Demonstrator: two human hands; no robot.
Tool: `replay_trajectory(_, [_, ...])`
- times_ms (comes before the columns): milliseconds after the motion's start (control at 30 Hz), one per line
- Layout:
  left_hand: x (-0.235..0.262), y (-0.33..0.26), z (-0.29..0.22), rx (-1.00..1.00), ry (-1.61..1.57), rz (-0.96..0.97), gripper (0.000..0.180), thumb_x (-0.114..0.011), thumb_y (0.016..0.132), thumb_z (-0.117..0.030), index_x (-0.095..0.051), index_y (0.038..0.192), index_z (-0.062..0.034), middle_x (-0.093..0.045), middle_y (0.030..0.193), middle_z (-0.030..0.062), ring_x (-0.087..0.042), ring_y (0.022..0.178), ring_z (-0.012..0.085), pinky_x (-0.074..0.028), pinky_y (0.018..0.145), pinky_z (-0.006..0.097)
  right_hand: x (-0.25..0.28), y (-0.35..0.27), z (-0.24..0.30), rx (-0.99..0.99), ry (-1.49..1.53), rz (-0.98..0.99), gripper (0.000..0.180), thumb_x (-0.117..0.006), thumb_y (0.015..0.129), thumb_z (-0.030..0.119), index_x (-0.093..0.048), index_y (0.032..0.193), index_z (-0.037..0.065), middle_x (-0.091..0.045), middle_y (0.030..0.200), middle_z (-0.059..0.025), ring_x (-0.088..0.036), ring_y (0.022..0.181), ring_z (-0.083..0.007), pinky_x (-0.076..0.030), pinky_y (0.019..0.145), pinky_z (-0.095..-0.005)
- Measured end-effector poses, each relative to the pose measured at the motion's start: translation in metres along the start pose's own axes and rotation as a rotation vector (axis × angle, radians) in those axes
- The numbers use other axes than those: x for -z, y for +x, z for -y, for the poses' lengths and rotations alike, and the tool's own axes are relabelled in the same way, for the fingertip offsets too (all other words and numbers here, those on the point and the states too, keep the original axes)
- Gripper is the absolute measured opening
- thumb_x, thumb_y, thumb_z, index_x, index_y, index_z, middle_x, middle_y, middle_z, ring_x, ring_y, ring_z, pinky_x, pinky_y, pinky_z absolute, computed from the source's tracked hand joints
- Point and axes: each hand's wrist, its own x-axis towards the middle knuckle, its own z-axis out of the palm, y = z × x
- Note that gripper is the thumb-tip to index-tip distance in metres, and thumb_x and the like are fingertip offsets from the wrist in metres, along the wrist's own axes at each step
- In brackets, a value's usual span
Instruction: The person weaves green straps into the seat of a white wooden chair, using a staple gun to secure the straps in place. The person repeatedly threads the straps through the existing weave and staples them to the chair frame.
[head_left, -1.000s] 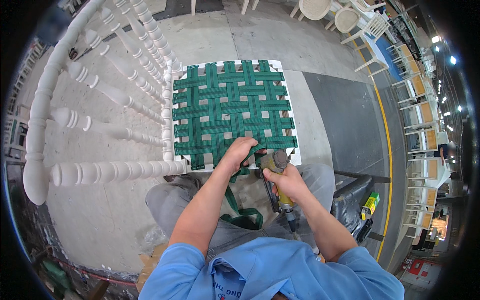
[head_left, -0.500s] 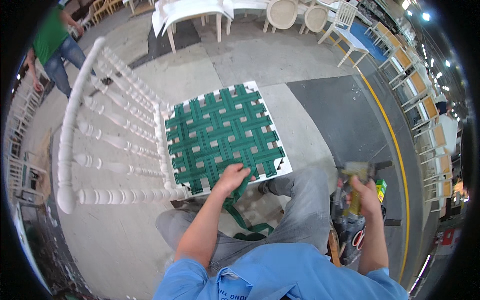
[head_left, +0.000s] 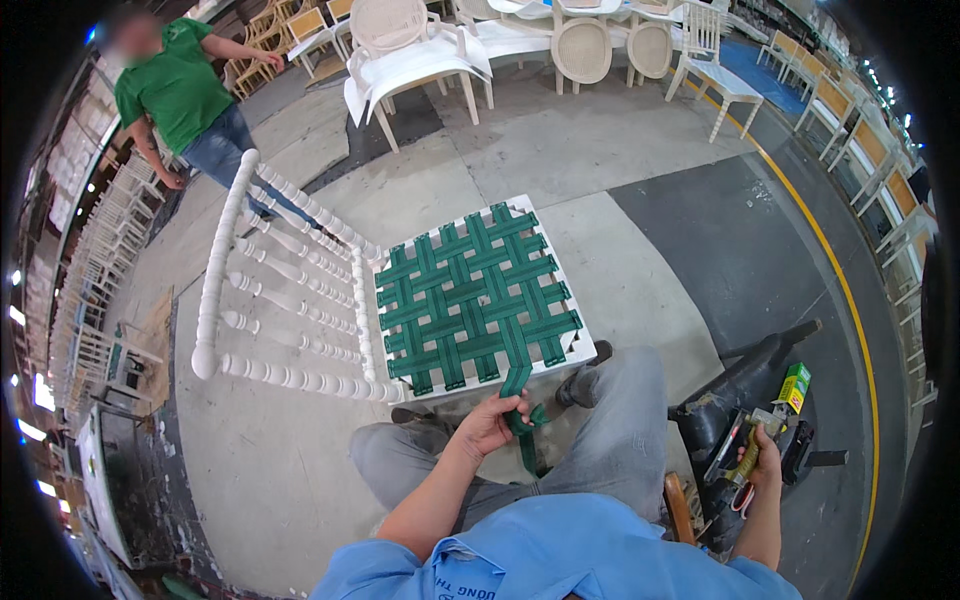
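A white chair with a turned-spindle back stands before me, its seat woven with green webbing. My left hand is closed on a loose green webbing strap that runs from the front edge of the seat. The strap's tail hangs between my knees. Low at my right, my right hand is wrapped round the handle of a staple gun, over a black padded stool.
A green and yellow box and red-handled scissors lie on the stool. A person in a green shirt stands at the far left. White chairs line the back, and more chairs run along the right.
My left hand has drawn the strap off the seat edge toward me. The staple gun has gone down to the stool with my right hand. My view has shifted, showing more of the person.
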Motion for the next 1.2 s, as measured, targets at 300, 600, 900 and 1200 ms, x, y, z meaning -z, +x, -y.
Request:
replay_trajectory(300, [-0.002,-0.019,0.019,-0.335,0.444,-0.580,0.057,-0.064,0.100,-0.009,-0.046,0.154,-0.0064,-0.070,0.104,0.0108,-0.069,0.096,0.0276,-0.055,0.099,0.048,0.004,-0.037,0.029,0.570,-1.170,-0.320,0.030,-0.074,0.100,0.025,-0.072,0.118,0.001,-0.074,0.099,-0.0061,-0.071,0.089,-0.0172,-0.056,0.078,-0.0347])
replay_trajectory(600, [-0.082,-0.084,-0.005,-0.478,-0.139,0.209,0.071,-0.055,0.097,-0.008,-0.036,0.166,-0.0112,-0.059,0.084,0.0059,-0.055,0.069,0.0206,-0.050,0.083,0.044,-0.245,-0.140,-0.019,0.723,-0.532,0.661,0.013,-0.070,0.099,0.003,-0.073,0.112,0.000,-0.071,0.102,-0.0033,-0.068,0.088,-0.0102,-0.055,0.077,-0.0265])
replay_trajectory(900, [-0.115,-0.097,-0.007,-0.503,-0.071,0.331,0.076,-0.060,0.099,-0.010,-0.029,0.168,-0.0150,-0.063,0.087,0.0063,-0.054,0.065,0.0182,-0.049,0.060,0.035,-0.349,-0.247,-0.027,0.713,-0.281,1.102,0.009,-0.075,0.097,0.004,-0.070,0.103,-0.001,-0.072,0.099,-0.0097,-0.077,0.090,-0.0163,-0.060,0.078,-0.0290])
replay_trajectory(1200, [-0.138,-0.090,-0.009,-0.514,0.065,0.321,0.078,-0.059,0.098,-0.008,-0.027,0.169,-0.0145,-0.061,0.086,0.0069,-0.052,0.062,0.0133,-0.047,0.053,0.028,-0.353,-0.262,-0.010,0.711,-0.283,1.054,0.007,-0.072,0.099,0.000,-0.067,0.103,-0.002,-0.074,0.092,-0.0099,-0.078,0.087,-0.0171,-0.062,0.073,-0.0297])
